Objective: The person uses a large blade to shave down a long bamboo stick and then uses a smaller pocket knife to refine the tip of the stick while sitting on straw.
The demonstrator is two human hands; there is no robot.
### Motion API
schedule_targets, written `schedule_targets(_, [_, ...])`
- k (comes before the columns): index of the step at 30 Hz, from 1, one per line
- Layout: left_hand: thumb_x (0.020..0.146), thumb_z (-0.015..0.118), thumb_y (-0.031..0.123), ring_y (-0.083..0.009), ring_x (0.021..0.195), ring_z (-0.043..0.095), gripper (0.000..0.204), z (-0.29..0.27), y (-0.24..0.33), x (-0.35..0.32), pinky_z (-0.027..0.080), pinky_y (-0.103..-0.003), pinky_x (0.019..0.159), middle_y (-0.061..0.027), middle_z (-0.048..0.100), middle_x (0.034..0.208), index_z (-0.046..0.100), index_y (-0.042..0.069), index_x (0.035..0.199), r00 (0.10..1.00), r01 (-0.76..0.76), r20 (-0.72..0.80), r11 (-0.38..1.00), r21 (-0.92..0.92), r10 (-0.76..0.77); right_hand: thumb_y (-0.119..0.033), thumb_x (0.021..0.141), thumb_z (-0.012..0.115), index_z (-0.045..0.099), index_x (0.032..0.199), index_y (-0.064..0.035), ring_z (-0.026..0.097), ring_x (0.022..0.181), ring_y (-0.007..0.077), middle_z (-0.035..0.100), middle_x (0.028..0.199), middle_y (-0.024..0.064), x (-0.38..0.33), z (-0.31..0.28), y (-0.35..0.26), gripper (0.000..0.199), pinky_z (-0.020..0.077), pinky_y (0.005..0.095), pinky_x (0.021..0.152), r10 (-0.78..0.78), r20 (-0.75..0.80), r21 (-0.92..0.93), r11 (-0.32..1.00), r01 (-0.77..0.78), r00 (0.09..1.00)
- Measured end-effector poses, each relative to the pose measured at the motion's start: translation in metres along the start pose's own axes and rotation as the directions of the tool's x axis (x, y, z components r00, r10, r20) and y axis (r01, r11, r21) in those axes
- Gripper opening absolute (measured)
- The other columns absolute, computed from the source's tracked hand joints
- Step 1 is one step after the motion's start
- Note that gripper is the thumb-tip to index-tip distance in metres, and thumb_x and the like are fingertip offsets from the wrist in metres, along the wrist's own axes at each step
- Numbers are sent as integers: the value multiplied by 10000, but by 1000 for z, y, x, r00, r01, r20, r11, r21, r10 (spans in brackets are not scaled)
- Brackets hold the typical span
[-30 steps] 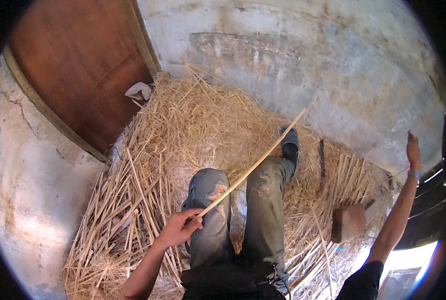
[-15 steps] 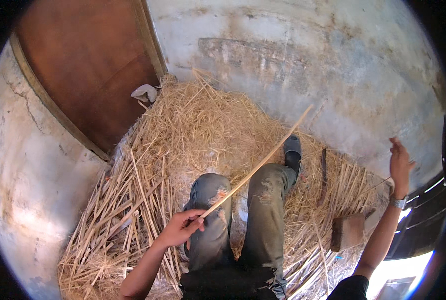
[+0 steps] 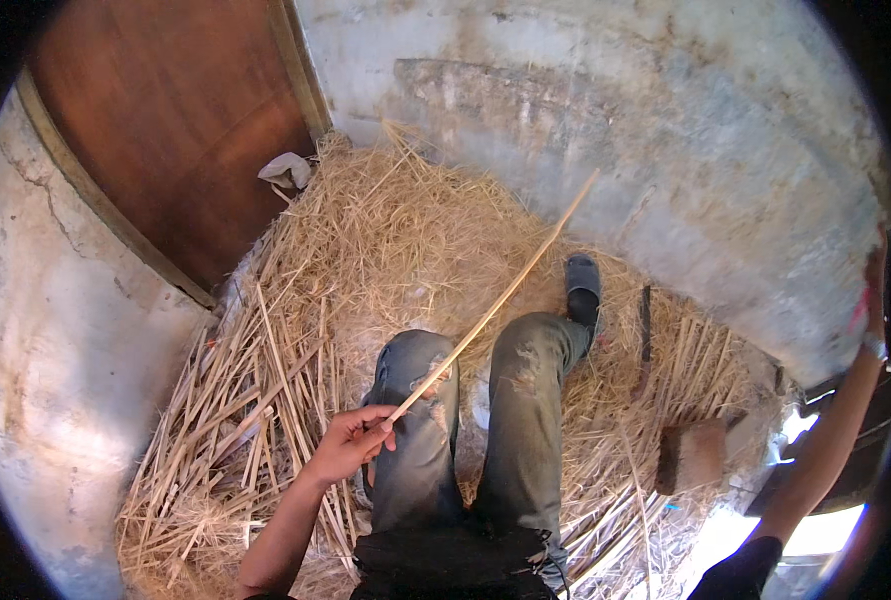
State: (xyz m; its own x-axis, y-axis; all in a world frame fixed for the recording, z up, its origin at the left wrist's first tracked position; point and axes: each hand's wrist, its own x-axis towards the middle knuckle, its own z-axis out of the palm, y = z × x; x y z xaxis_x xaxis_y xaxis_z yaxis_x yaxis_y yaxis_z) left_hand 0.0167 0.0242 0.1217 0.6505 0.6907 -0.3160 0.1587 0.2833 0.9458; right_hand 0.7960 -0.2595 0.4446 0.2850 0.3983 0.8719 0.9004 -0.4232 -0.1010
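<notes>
My left hand (image 3: 351, 440) grips the near end of a long thin pale cane stalk (image 3: 496, 300) that slants up to the right across my knees toward the wall. My right hand (image 3: 874, 290) is stretched far out at the right rim of the picture, close to the grey wall; I cannot make out its fingers or anything in it. I sit on a heap of dry straw (image 3: 386, 240) with my jeans-clad legs (image 3: 526, 400) stretched forward and a dark shoe (image 3: 582, 285) at the far end.
A pile of cut cane stalks (image 3: 236, 400) lies left of my legs. A brown wooden door (image 3: 176, 130) stands at the back left, a crumpled white rag (image 3: 286, 170) at its foot. A dark-handled blade (image 3: 644, 340) and a wooden block (image 3: 694, 455) lie to the right.
My right arm has swung farther out and up toward the right rim. The left hand and its stalk have stayed almost in place.
</notes>
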Motion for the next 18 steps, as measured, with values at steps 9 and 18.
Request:
schedule_targets(9, [1023,572,159,-41,574,448,285,20,-15,11,373,-212,516,-8,639,775,620,46,1280,998,49,-47,998,33,-48,-143,1006,531,524,1256,0,645,857,220,651,957,136,-207,122,-401,288,525,346,778,-337,903,426,782,-454,267])
schedule_targets(18, [1027,572,161,-45,570,431,277,23,-16,3,371,-211,517,-15,632,777,634,64,1279,990,45,-128,997,-67,-53,-85,1053,458,510,1324,7,594,773,112,633,841,35,-249,217,-432,291,488,262,686,-89,614,753,363,-549,784])
